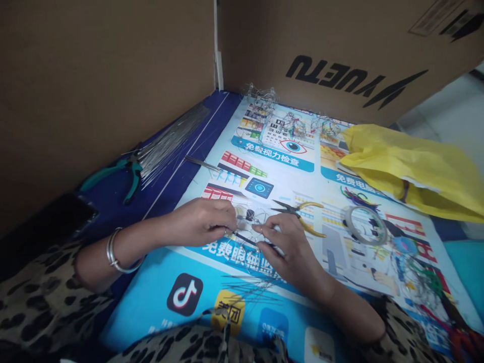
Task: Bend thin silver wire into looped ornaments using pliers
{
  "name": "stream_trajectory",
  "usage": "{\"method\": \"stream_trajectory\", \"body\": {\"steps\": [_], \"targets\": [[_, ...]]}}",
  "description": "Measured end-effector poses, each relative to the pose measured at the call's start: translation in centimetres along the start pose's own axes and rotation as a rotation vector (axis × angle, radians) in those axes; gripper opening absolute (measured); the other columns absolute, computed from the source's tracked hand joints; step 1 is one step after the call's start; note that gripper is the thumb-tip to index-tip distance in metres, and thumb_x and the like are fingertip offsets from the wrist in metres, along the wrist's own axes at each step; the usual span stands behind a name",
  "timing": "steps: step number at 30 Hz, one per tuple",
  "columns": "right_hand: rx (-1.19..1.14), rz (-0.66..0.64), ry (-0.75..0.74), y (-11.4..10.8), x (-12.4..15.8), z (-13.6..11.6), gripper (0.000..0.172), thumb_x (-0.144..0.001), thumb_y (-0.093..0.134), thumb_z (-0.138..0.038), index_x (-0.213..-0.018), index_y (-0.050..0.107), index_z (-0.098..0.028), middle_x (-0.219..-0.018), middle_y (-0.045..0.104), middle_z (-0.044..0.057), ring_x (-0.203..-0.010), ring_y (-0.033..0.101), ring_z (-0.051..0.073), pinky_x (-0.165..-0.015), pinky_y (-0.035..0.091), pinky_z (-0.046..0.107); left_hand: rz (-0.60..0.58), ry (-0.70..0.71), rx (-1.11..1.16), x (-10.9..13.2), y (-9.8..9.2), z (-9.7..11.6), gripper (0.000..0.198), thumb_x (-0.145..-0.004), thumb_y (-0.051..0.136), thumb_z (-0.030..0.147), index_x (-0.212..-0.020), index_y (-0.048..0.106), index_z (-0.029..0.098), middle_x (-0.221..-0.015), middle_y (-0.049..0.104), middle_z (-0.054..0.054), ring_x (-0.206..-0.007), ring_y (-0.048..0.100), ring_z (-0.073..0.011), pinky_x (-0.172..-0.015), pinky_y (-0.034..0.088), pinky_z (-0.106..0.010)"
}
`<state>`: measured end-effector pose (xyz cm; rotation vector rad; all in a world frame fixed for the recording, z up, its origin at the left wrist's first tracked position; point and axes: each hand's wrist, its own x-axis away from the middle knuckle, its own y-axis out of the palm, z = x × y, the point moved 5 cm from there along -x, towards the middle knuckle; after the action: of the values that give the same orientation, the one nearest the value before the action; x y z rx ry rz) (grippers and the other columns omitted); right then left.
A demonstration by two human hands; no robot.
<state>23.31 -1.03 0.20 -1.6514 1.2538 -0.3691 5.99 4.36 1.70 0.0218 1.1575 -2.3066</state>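
Between my hands is a small figure of bent silvery wire (247, 214), with thin loops. My left hand (209, 222), a bangle on its wrist, pinches the left side of this wire figure with thumb and fingers closed. From the right, my right hand (285, 244) grips it between thumb and index finger. Just beyond the right hand lie pliers with yellow handles (312, 205), jaws pointing left. Several cut straight wires (251, 290) lie loose on the printed sheet nearer to me. The exact spot where the fingertips meet the wire is partly hidden.
A printed sheet (177, 262) covers the table. At left are teal-handled pliers (130, 181) and a bundle of straight wires (170, 138). Bent wire pieces (260, 98) sit by the cardboard wall (302, 30). A tape roll (350, 227), yellow bag (408, 156) and tangled wires (419, 272) are right.
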Motion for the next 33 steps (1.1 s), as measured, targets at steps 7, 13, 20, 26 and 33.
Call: {"method": "stream_trajectory", "body": {"steps": [7, 13, 20, 26, 33], "targets": [[0.006, -0.009, 0.002, -0.01, -0.05, -0.05, 0.027, -0.08, 0.056, -0.017, -0.105, 0.063, -0.02, -0.092, 0.056, 0.007, -0.09, 0.048, 0.021, -0.079, 0.04, 0.039, -0.016, -0.013, 0.01, 0.01, -0.32, -0.06, 0.019, -0.08, 0.048, 0.007, -0.088, 0.064, 0.015, -0.089, 0.064, -0.006, -0.081, 0.06, -0.0129, -0.072, 0.047, -0.022], [-0.006, -0.003, 0.006, -0.19, -0.17, -0.17, 0.027, -0.08, 0.056, -0.017, -0.105, 0.064, -0.02, -0.091, 0.056, 0.007, -0.089, 0.048, 0.021, -0.077, 0.041, 0.038, -0.064, -0.037, 0.01, 0.09, -0.39, -0.45, 0.02, -0.078, 0.048, 0.005, -0.087, 0.063, 0.016, -0.089, 0.063, -0.005, -0.082, 0.06, -0.013, -0.074, 0.046, -0.021], [-0.01, -0.005, 0.016, -0.3, -0.24, -0.3, 0.026, -0.08, 0.055, -0.016, -0.104, 0.065, -0.02, -0.091, 0.056, 0.007, -0.089, 0.048, 0.021, -0.076, 0.041, 0.037, -0.155, -0.014, -0.02, 0.22, -0.57, -0.53, 0.018, -0.081, 0.048, 0.007, -0.086, 0.063, 0.016, -0.087, 0.063, -0.003, -0.08, 0.059, -0.0119, -0.071, 0.044, -0.018], [-0.014, -0.017, 0.028, -0.21, -0.21, -0.22, 0.026, -0.08, 0.056, -0.016, -0.104, 0.064, -0.02, -0.092, 0.055, 0.007, -0.09, 0.048, 0.021, -0.076, 0.041, 0.037, -0.241, -0.014, -0.087, 0.24, -0.56, -0.47, 0.016, -0.082, 0.051, 0.009, -0.083, 0.064, 0.017, -0.085, 0.063, -0.002, -0.078, 0.059, -0.0117, -0.068, 0.042, -0.018], [-0.018, -0.002, 0.013, -0.21, -0.17, -0.24, 0.025, -0.08, 0.055, -0.016, -0.103, 0.064, -0.019, -0.091, 0.055, 0.007, -0.089, 0.047, 0.02, -0.076, 0.041, 0.037, -0.31, -0.042, -0.075, 0.38, -0.75, -0.6, 0.012, -0.082, 0.055, 0.013, -0.085, 0.065, 0.019, -0.088, 0.063, -0.002, -0.08, 0.059, -0.0123, -0.069, 0.041, -0.018]]}}
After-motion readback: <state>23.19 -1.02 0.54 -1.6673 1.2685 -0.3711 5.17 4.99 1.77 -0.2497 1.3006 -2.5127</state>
